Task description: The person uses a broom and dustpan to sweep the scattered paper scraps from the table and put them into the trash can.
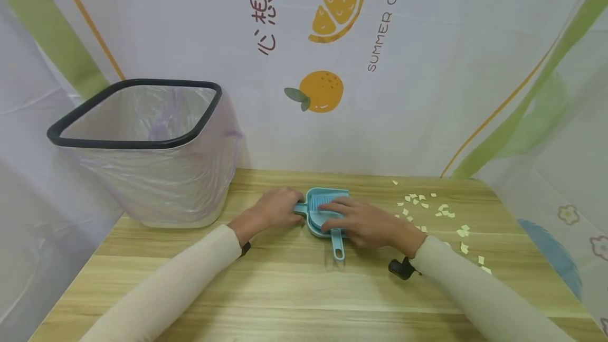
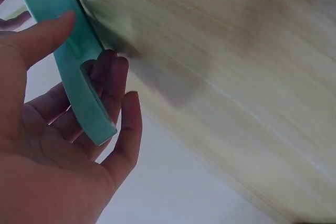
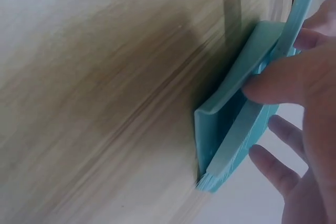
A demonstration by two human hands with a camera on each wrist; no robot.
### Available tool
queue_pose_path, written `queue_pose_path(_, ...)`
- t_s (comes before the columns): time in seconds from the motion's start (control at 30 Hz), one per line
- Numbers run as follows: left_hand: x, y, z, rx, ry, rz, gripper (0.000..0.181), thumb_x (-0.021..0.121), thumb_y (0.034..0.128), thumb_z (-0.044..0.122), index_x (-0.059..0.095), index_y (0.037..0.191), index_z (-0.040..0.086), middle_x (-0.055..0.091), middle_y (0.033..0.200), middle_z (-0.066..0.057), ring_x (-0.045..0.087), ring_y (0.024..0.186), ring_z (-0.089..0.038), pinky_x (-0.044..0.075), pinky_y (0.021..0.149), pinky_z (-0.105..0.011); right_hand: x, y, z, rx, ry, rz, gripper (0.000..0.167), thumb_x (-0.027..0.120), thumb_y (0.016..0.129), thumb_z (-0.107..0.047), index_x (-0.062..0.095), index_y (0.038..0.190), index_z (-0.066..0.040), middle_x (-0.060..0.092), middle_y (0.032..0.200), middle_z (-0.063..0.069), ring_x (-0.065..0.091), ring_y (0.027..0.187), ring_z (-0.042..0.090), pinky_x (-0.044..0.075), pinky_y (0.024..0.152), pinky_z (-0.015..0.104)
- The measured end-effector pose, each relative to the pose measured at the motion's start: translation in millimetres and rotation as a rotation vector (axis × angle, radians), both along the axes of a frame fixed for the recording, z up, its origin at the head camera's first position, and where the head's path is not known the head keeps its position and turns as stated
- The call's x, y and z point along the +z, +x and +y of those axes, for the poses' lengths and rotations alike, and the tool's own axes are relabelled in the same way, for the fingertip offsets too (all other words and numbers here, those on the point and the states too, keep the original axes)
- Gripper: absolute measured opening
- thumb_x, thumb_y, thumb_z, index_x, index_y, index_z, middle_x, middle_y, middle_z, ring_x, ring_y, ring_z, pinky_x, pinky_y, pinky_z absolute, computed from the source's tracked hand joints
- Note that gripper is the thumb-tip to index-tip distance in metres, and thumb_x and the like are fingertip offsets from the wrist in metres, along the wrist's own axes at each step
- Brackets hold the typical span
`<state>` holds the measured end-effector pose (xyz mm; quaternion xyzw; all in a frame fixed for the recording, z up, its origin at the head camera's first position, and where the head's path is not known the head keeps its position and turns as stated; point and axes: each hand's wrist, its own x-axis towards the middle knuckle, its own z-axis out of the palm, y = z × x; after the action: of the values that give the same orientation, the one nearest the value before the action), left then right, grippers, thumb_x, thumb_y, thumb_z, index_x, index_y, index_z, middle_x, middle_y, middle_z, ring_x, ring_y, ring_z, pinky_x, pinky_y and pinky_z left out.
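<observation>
A light-blue dustpan (image 1: 332,191) lies on the wooden table with a matching small brush (image 1: 338,247) inside it, the brush handle pointing towards me. My left hand (image 1: 281,208) holds the dustpan handle (image 2: 86,98). The left wrist view shows its thumb on top and its fingers loosely curled behind the handle. Over the brush is my right hand (image 1: 363,220), fingers spread. In the right wrist view its thumb (image 3: 273,81) touches the brush near the base of its handle, while two other fingers stand apart from the bristles (image 3: 214,182).
To the right, many small pale-yellow paper scraps (image 1: 444,213) are scattered on the table (image 1: 285,289). A large bin (image 1: 176,183) with a black rim and a clear liner stands at the back left. Behind the table hangs a white curtain (image 1: 418,115) with orange prints.
</observation>
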<state>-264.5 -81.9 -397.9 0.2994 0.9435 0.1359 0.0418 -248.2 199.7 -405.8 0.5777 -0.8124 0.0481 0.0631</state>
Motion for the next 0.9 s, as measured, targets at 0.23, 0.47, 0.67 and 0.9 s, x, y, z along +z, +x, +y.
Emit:
queue_pose_path(0.23, 0.5, -2.9, 0.2, -0.021, 0.025, -0.029, 0.029, 0.082, 0.0986, 0.019, 0.078, 0.121, 0.002, 0.070, 0.095, -0.001, 0.056, 0.081, -0.015, 0.045, 0.070, -0.030, 3.1, -1.4, -7, -0.002, 0.043, -0.004, 0.046, 0.068, 0.095, 0.005, 0.071, 0.128, -0.027, 0.057, 0.158, 0.013, 0.059, 0.130, 0.034, 0.053, 0.107, 0.052)
queue_pose_path(0.47, 0.3, -6.7, -2.9, -0.068, 0.043, -0.051, 0.033, 0.080, 0.1006, 0.019, 0.076, 0.127, -0.001, 0.071, 0.099, -0.002, 0.057, 0.082, -0.014, 0.047, 0.073, -0.029, 9.0, -1.1, -12, -0.040, 0.119, -0.030, 0.048, 0.067, 0.093, 0.007, 0.075, 0.125, -0.028, 0.055, 0.159, 0.012, 0.060, 0.127, 0.035, 0.053, 0.106, 0.054)
queue_pose_path(0.67, -0.4, -9.0, -4.1, -0.094, 0.048, -0.051, 0.032, 0.079, 0.1015, 0.019, 0.075, 0.127, 0.000, 0.071, 0.097, -0.001, 0.056, 0.080, -0.012, 0.048, 0.073, -0.029, 14.8, -2.6, -16, -0.035, 0.158, -0.009, 0.046, 0.077, 0.091, 0.005, 0.078, 0.123, -0.029, 0.055, 0.159, 0.012, 0.060, 0.116, 0.032, 0.057, 0.097, 0.049)
queue_pose_path(0.9, -0.6, -8.4, -3.5, -0.101, 0.033, -0.067, 0.029, 0.079, 0.1033, 0.022, 0.075, 0.125, 0.003, 0.064, 0.087, 0.003, 0.053, 0.078, -0.011, 0.044, 0.071, -0.028, 17.2, -1.6, -18, -0.020, 0.205, 0.067, 0.036, 0.080, 0.097, -0.003, 0.078, 0.120, -0.029, 0.058, 0.156, 0.010, 0.063, 0.115, 0.029, 0.059, 0.093, 0.042)
